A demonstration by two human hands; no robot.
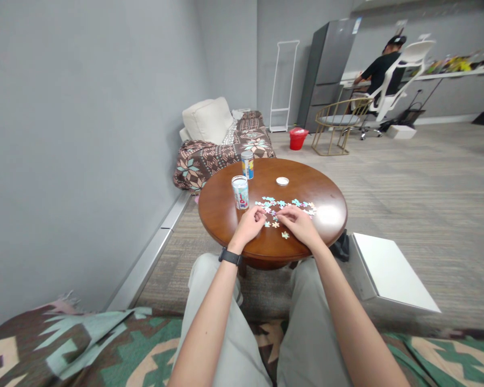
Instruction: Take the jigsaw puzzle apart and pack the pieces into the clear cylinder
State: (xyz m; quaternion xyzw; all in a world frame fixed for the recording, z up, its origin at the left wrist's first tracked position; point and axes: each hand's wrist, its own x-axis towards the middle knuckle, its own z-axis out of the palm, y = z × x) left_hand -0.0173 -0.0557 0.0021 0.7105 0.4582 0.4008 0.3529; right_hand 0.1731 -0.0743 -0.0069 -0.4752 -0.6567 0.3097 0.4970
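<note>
Many small jigsaw puzzle pieces in pale blue, pink and cream lie spread on a round brown wooden table. My left hand is curled closed at the left edge of the pieces; what its fingertips hold, if anything, is too small to make out. Opposite it, my right hand pinches at a small purplish puzzle piece. One loose greenish piece lies just below the right hand. Beyond my left hand stands an open printed can.
A second can stands farther back, with a round white lid to its right. A white box is on the floor at right. Past the table are a draped couch, a red bin and a seated person.
</note>
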